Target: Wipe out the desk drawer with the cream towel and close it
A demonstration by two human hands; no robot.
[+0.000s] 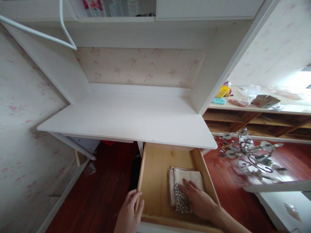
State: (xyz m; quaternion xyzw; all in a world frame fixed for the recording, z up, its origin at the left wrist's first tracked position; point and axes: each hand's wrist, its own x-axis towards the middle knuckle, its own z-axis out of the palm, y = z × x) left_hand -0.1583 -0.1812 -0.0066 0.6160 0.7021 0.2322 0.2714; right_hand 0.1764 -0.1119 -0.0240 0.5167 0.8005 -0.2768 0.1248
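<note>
Below the white desk [131,119], a wooden drawer [155,174] is shown pulled out. Right hand [199,202] is laid flat, fingers [188,186] spread open, on folded cloths [186,181] stacked at the drawer's right side; a leopard-print piece [181,200] is partly covered by the palm. Left hand [128,213] is curled over the drawer's left wall nr. the front, fingers wrapped on the edge. Right of the drawer, a chandelier [252,155] is seen lying on the red floor [104,187]. Nothing is lifted by either hand.
</note>
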